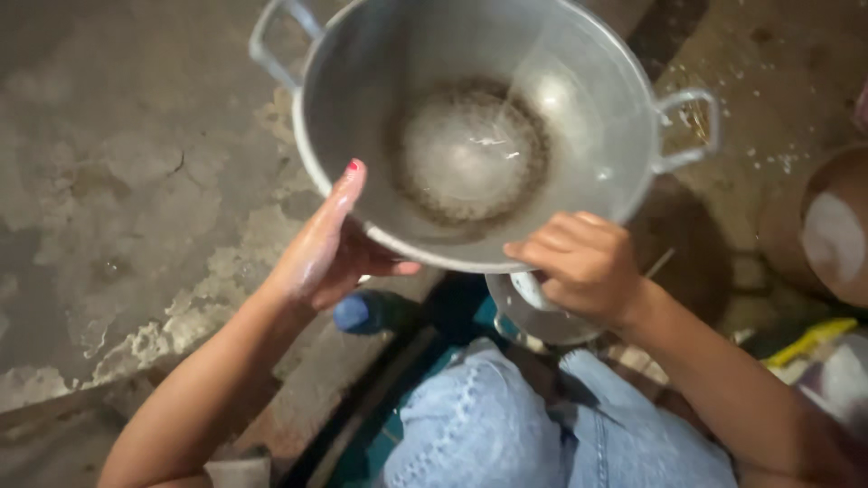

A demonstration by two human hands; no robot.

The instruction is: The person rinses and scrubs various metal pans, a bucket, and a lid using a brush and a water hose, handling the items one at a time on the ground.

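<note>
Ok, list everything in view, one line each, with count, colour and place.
metal pot: one, silver, two loop handles, top centre, tilted, wet inside
small container: one, silver and white, under the pot's near rim
blue object: one, blue, below the left hand
round vessel: one, brown, right edge
yellow object: one, yellow, lower right
concrete floor: grey, patchy, left
jeans: light blue, bottom centre
left hand: on the pot's near rim
right hand: at the near rim, above the small container

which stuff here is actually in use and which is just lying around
In use: metal pot, left hand under its rim, right hand at the near rim.
Lying about: blue object, brown vessel, yellow item.
</note>
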